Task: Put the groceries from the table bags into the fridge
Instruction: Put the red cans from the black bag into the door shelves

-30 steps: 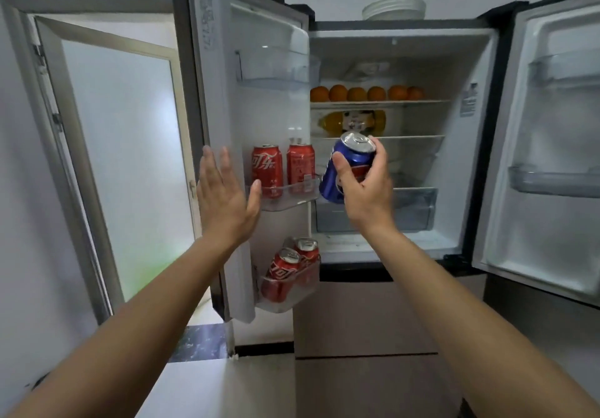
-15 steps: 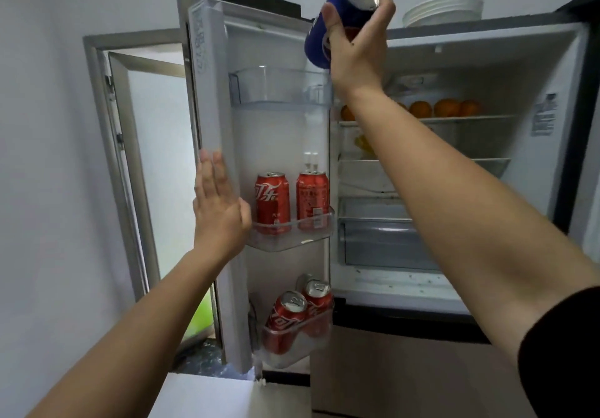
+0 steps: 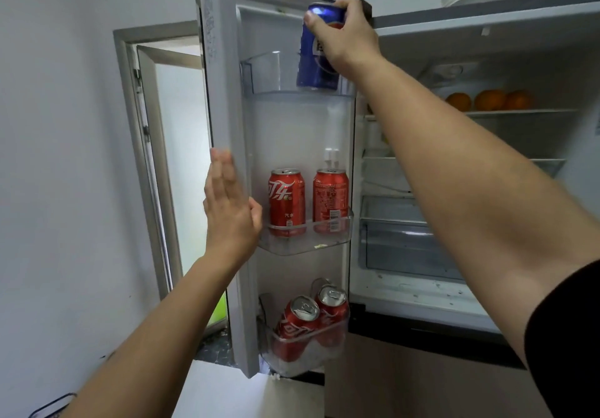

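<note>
Nearby: red cola cans [image 3: 287, 201], 6 o'clock of blue can [image 3: 316, 63].
Right hand [image 3: 347, 39]: grips it in top door bin [image 3: 259, 75].
Left hand [image 3: 230, 213]: flat on fridge door [image 3: 220, 76].

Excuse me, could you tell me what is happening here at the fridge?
A person is stocking the open white fridge door. The right hand grips a blue drink can from above, its base down in the clear plastic top door shelf. The left hand lies flat, fingers straight, against the door's edge. Two red cola cans stand on the middle shelf and two more lean in the bottom one.
</note>
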